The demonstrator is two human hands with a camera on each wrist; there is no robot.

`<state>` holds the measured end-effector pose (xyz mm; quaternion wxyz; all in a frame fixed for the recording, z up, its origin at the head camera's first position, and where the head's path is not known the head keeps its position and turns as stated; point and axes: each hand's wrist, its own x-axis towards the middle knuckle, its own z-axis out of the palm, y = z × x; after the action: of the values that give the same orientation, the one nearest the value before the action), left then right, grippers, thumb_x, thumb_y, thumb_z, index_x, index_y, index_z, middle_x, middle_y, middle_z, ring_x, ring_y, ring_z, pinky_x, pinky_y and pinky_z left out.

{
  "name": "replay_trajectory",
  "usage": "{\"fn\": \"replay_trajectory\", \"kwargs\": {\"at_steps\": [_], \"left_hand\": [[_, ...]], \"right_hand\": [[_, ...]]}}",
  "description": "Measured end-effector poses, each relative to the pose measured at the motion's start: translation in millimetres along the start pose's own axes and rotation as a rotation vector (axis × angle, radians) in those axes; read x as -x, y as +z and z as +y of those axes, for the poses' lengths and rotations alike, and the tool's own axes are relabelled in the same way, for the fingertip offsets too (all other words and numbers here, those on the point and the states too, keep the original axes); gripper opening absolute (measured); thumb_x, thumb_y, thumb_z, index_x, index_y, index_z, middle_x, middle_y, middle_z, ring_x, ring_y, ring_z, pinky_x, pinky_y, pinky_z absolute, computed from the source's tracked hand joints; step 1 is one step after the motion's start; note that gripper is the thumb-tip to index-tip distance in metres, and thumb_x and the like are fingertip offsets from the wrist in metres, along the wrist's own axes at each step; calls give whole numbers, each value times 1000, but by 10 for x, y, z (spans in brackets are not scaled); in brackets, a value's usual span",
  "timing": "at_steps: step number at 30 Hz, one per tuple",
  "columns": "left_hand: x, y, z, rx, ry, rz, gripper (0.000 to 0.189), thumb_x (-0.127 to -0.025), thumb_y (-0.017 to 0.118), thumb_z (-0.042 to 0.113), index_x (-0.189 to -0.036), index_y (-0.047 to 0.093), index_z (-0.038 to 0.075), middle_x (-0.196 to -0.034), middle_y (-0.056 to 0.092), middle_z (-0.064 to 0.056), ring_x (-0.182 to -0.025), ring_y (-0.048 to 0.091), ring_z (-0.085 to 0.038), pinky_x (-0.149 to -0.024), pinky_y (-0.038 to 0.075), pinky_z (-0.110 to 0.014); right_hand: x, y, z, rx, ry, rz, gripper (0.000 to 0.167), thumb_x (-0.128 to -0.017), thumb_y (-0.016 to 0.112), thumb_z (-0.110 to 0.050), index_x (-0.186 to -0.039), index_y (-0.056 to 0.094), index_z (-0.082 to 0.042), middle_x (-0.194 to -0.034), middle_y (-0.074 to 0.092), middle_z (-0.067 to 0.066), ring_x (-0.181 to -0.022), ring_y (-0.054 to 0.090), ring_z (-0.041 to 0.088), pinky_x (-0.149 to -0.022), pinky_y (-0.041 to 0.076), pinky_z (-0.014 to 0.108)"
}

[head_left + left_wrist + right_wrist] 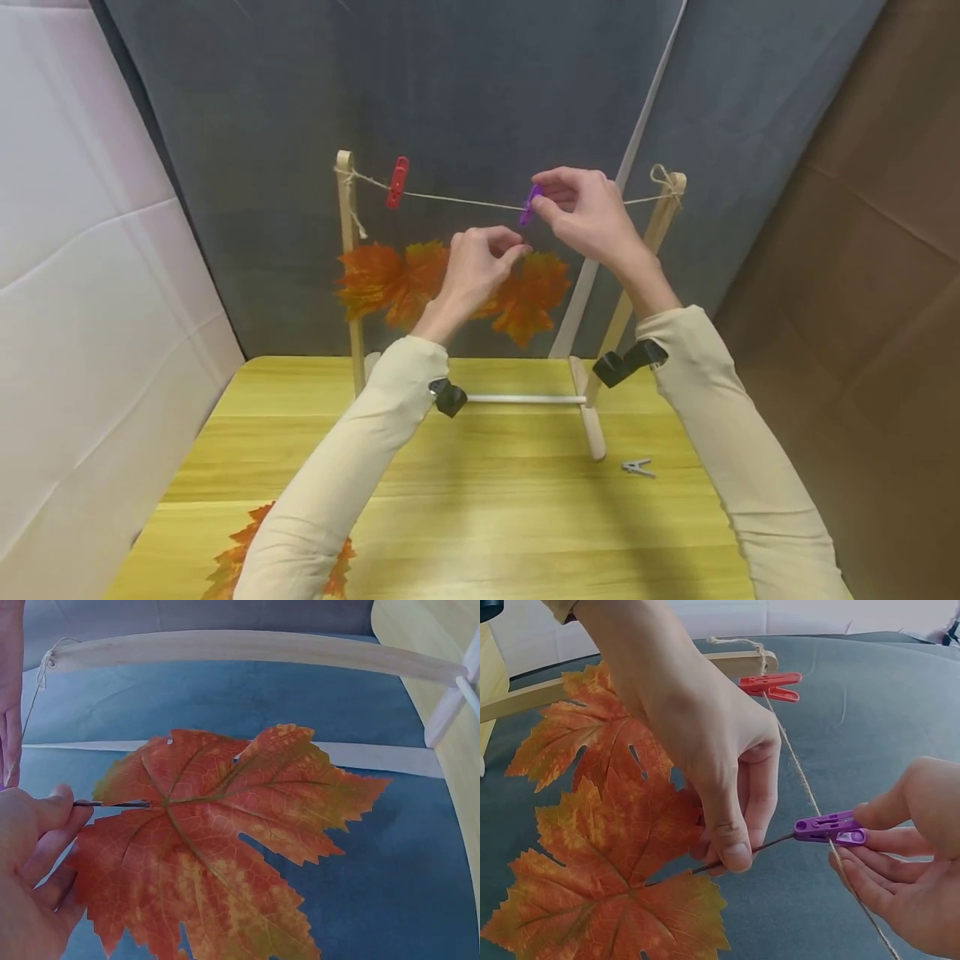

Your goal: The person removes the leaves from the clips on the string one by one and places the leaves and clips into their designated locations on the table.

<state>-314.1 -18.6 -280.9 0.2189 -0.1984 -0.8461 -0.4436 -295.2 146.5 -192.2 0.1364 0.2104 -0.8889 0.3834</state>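
Observation:
My left hand (480,267) pinches the dark stem (112,804) of an orange-red artificial maple leaf (217,802) between thumb and fingers. The leaf hangs below a string (799,769). My right hand (588,212) holds the handle end of a purple clothespin (829,827), which sits across the string. The stem's tip reaches the clothespin's nose in the right wrist view; whether it is clamped there I cannot tell. Farther left, a red clothespin (398,182) stands on the string, with another orange leaf (375,279) hanging beneath it.
Wooden posts (347,217) carry the string, and a white rod (525,399) joins them low down. A grey clothespin (637,467) lies on the wooden table (480,533) at right. Another leaf (243,542) lies at front left, partly behind my left sleeve.

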Motion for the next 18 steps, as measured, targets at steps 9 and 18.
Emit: {"fn": "replay_trajectory", "kwargs": {"at_steps": [9, 18], "left_hand": [[-23, 23, 25, 12, -5, -10, 19, -94, 75, 22, -103, 80, 7, -98, 80, -8, -75, 69, -19, -70, 56, -29], [-4, 10, 25, -1, -34, -42, 20, -95, 73, 23, -106, 79, 8, -101, 79, -7, -75, 67, -18, -69, 56, -28]], "right_hand": [[-6, 47, 36, -5, -58, 75, 28, -98, 64, -10, -124, 69, -2, -118, 74, 16, -109, 73, 29, -98, 56, 38], [-13, 46, 65, -10, -99, 195, 23, -97, 68, -12, -117, 73, -4, -112, 77, 13, -104, 75, 24, -95, 57, 32]]}}
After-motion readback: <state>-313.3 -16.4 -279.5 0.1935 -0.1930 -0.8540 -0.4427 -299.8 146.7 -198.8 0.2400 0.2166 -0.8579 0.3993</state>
